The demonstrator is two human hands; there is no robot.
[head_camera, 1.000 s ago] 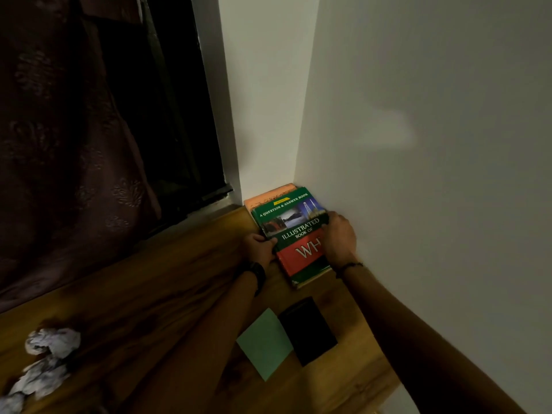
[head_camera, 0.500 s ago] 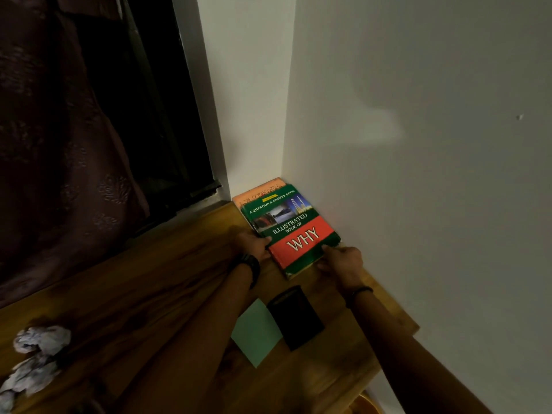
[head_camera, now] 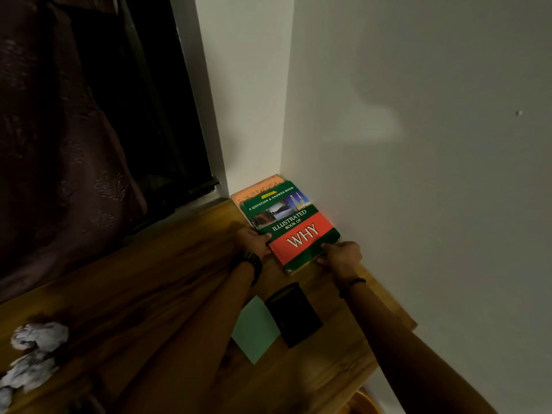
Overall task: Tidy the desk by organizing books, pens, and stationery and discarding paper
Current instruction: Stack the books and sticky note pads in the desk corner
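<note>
- Books are stacked in the far corner of the wooden surface (head_camera: 167, 294), where two white walls meet: a green and red "Illustrated Book of Why" (head_camera: 291, 225) lies flat on an orange book (head_camera: 257, 191) whose top edge peeks out behind it.
- Left hand (head_camera: 252, 242) grips the green book's left edge, fingers closed on it; right hand (head_camera: 340, 258) pinches its near right corner, fingers closed on it too. Holding two opposite sides looks meant to square the top book over the one beneath and against the wall.
- Compared with a second ago, the right hand has slid off the cover down to the near corner, so the whole title now shows, and the left hand sits at much the same spot on the edge. The stack itself has barely shifted.
- Nearer the person, a pale green sheet of paper (head_camera: 254, 330) and a small black case (head_camera: 294, 313) lie side by side, touching or overlapping.
- Crumpled paper (head_camera: 35, 351) sits well apart at the left, likely for discarding later.
</note>
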